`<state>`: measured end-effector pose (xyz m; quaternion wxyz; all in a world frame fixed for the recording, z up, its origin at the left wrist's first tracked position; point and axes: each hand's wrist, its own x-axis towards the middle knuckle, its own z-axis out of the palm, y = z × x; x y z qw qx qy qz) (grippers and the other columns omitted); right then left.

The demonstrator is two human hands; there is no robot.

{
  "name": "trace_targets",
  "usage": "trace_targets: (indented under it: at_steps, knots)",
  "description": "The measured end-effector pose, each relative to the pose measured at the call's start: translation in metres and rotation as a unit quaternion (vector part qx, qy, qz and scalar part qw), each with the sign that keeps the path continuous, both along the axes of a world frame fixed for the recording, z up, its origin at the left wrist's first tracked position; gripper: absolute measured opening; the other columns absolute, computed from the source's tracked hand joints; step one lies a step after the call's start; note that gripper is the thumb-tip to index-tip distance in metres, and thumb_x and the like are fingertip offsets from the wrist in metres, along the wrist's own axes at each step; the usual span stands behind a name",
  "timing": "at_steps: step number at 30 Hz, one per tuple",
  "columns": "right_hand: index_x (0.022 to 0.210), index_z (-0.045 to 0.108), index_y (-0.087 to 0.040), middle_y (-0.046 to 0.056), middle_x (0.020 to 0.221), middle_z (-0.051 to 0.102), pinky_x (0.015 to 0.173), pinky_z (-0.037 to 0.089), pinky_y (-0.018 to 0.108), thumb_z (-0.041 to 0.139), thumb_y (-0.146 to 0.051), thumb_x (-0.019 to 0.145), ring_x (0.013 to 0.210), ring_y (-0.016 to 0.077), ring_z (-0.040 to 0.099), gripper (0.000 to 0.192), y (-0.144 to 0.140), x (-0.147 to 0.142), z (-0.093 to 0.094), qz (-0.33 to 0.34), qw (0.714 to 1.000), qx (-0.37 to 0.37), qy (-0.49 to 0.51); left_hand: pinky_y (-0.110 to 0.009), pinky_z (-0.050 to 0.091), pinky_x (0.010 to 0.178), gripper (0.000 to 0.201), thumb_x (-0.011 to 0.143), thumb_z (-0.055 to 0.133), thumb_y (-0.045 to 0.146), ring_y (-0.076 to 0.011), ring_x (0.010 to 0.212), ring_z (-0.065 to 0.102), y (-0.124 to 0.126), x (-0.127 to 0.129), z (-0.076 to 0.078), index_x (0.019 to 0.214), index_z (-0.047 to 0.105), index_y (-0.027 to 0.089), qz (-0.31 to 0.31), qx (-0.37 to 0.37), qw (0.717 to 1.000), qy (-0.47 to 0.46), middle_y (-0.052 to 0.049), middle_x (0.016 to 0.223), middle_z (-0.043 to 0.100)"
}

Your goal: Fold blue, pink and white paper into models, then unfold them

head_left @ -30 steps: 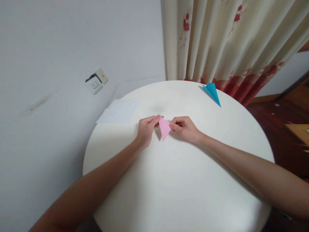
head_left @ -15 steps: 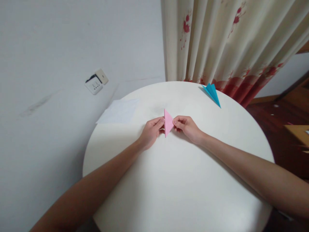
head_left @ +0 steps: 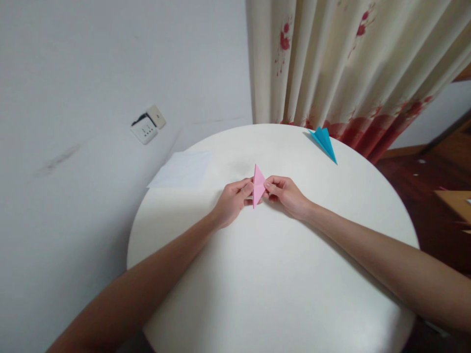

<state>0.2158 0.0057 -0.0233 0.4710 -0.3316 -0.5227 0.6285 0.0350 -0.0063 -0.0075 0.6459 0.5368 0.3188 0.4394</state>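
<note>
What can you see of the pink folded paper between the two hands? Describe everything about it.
The pink folded paper is a small, flat, pointed shape with sharp creases, plain pink, looking like thin craft paper. It stands nearly on edge, one tip pointing up and away, the other down toward the round white table. The left hand pinches its left side and the right hand its right side. Whether its lower tip touches the table cannot be told.

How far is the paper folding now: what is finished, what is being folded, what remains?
Finished: a blue folded paper lies at the table's far edge. In hand: the left hand and right hand pinch a pink folded paper. Remaining: apparently a flat white sheet, unfolded.
</note>
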Motion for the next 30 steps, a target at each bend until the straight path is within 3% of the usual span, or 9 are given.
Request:
trace_targets:
  at_steps: [4,9,15,21,27,30]
  knots:
    - [0.073,0.063,-0.017,0.0,0.067,0.06,0.057,0.034,0.027,0.073,-0.05,0.079,0.06,0.011,0.05,0.035,-0.001,0.0,0.0,0.004,1.0,-0.003,0.002,-0.033,0.055,0.083,0.033,0.09,0.065,0.043,-0.0194,0.09,0.068,0.001,0.0,-0.002,0.102,0.073,0.013,-0.004,0.026,1.0,0.003,-0.013,0.103,0.07]
    - [0.081,0.061,-0.017,0.0,0.068,0.061,0.055,0.035,0.027,0.072,-0.05,0.079,0.058,0.0112,0.049,0.035,0.0,-0.004,-0.001,-0.063,0.997,0.017,-0.039,-0.028,0.053,0.075,0.031,0.09,0.065,0.041,-0.0164,0.085,0.066,0.004,-0.001,-0.008,0.099,0.073,0.013,0.018,0.038,0.999,0.019,-0.011,0.102,0.071]
    - [0.077,0.05,-0.022,-0.005,0.069,0.05,0.054,0.036,0.025,0.074,-0.038,0.078,0.061,0.0108,0.046,0.029,0.001,-0.004,0.0,-0.172,0.969,0.144,-0.101,-0.03,0.055,0.076,0.031,0.083,0.073,0.041,-0.016,0.079,0.069,0.007,0.0,-0.011,0.101,0.066,0.015,0.051,0.012,0.998,0.017,-0.007,0.087,0.073]
    - [0.081,0.054,-0.021,-0.001,0.074,0.057,0.059,0.043,0.027,0.063,-0.038,0.089,0.068,0.0132,0.054,0.021,-0.008,-0.004,0.007,-0.113,0.966,0.185,-0.138,-0.026,0.054,0.066,0.033,0.079,0.076,0.042,-0.0134,0.066,0.066,0.005,0.001,-0.006,0.096,0.066,0.015,0.079,0.073,0.991,0.076,-0.004,0.078,0.072]
    - [0.082,0.053,-0.021,-0.001,0.078,0.058,0.061,0.045,0.027,0.069,-0.045,0.084,0.073,0.0143,0.056,0.029,-0.01,-0.005,0.007,-0.085,0.974,0.173,-0.119,-0.028,0.056,0.073,0.024,0.078,0.077,0.037,-0.0166,0.078,0.069,0.004,0.001,-0.004,0.087,0.07,0.015,0.102,0.159,0.976,0.105,-0.005,0.085,0.072]
    - [0.082,0.053,-0.022,-0.001,0.079,0.058,0.06,0.045,0.027,0.073,-0.045,0.081,0.073,0.0146,0.056,0.031,-0.01,-0.004,0.006,-0.075,0.979,0.16,-0.105,-0.028,0.057,0.074,0.025,0.079,0.076,0.035,-0.0172,0.08,0.07,0.005,0.001,-0.007,0.092,0.071,0.015,0.103,0.171,0.974,0.105,-0.006,0.09,0.072]
